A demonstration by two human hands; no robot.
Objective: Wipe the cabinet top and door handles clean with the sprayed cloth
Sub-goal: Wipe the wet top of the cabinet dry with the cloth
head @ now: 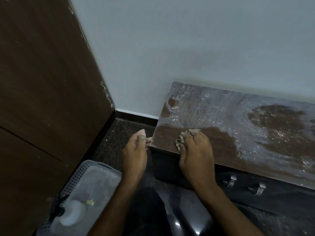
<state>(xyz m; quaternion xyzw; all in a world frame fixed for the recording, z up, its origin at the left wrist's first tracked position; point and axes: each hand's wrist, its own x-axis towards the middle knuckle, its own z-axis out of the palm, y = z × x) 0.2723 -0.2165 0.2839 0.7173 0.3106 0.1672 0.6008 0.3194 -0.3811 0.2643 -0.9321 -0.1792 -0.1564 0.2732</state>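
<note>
Head view.

Cabinet top (238,120): low brown surface set against the pale wall (170,48). Most of it is covered in wet, whitish swirled smears; a dry brown patch lies along the front-left part, another toward the right.

Cloth (181,140): small, crumpled, grey-beige. It lies on the cabinet top near the front-left corner, at the margin of the dry patch.

Right hand (196,150): palm down on the cloth, fingers curled together and clamped on it, pressing it to the surface. The wrist crosses the front edge.

Left hand (135,150): just off the left edge of the cabinet top, near the front-left corner. Fingers loosely curled and holding nothing; the fingertips touch or nearly touch the edge, which cannot be told for certain.

Door handles (245,183): two metal pulls on the dark cabinet front, below the front edge, right of the right forearm.

Basket (85,181): grey, perforated, on the dark floor (119,132) left of the cabinet. A white bottle (72,212) with a dark top lies in it.

Wooden panel (42,82): dark brown, upright, far left, with chipped edges.
</note>
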